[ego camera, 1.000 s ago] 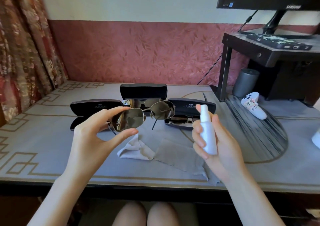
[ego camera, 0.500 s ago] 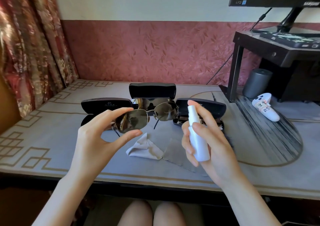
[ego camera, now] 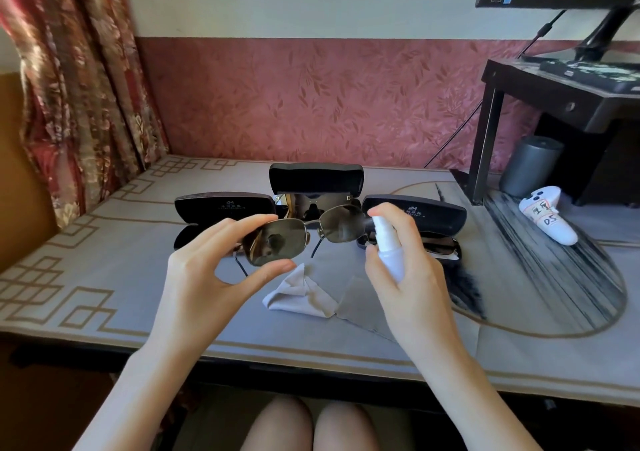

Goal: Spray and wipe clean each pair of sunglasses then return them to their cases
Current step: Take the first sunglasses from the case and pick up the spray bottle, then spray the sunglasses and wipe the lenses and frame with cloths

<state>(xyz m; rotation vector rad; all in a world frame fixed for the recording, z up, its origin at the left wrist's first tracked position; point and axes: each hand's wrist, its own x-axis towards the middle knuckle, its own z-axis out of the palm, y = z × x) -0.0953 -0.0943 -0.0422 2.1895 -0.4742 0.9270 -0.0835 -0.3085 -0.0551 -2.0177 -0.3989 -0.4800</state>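
Sunglasses in L hand; R case holds pair.

- Sunglasses: brown-grey lenses, thin dark metal frame.
- Bottle: white.
- Cases: black.
- Cloth: pale grey.
- Surface: grey, tan fretwork border.
- Curtain: red-gold floral.
- Wall: pink leaf pattern.

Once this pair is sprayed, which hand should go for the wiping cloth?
Right, probably. The left hand pinches the sunglasses by one lens rim and must hold them up. The right hand holds only the spray bottle, which it can set down, and the grey cloth lies just below it.
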